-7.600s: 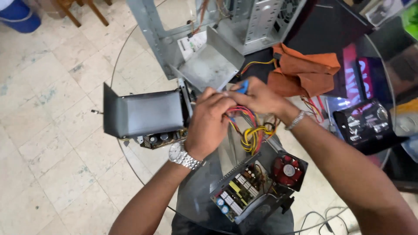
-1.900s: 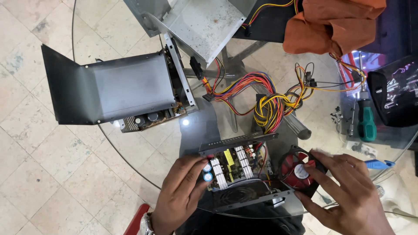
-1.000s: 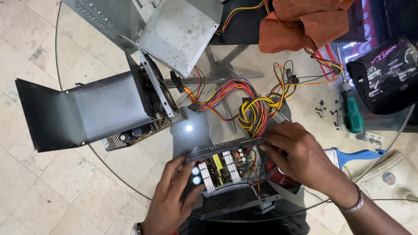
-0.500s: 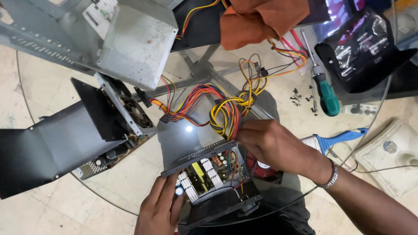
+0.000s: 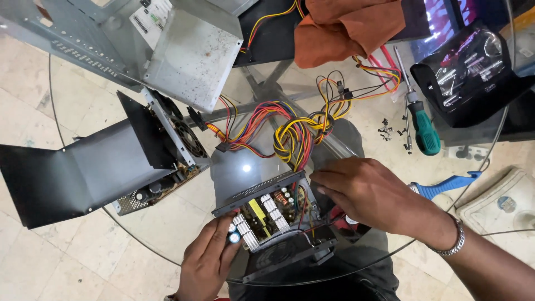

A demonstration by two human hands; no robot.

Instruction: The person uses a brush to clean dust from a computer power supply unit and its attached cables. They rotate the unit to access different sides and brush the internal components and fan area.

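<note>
An opened power supply unit [image 5: 273,214] lies on the round glass table [image 5: 356,131], its circuit board, heat sinks and capacitors exposed. My left hand [image 5: 207,262] holds its near left corner, thumb by a blue-topped capacitor. My right hand [image 5: 370,192] rests over the unit's right side, fingers on its edge, covering the red fan. A bundle of coloured wires [image 5: 290,131] runs from the unit toward the back of the table.
A second open power supply [image 5: 106,167] with a grey cover lies at left. A metal computer case [image 5: 161,39] and orange cloth [image 5: 345,25] sit at the back. A green-handled screwdriver [image 5: 423,125], loose screws [image 5: 390,131], a blue-handled tool [image 5: 446,184] and a black bag [image 5: 468,72] lie right.
My right hand moved from the fan at the right onto the unit's right edge. My left hand stayed at the near left corner. The view shifted, so everything sits further right.
</note>
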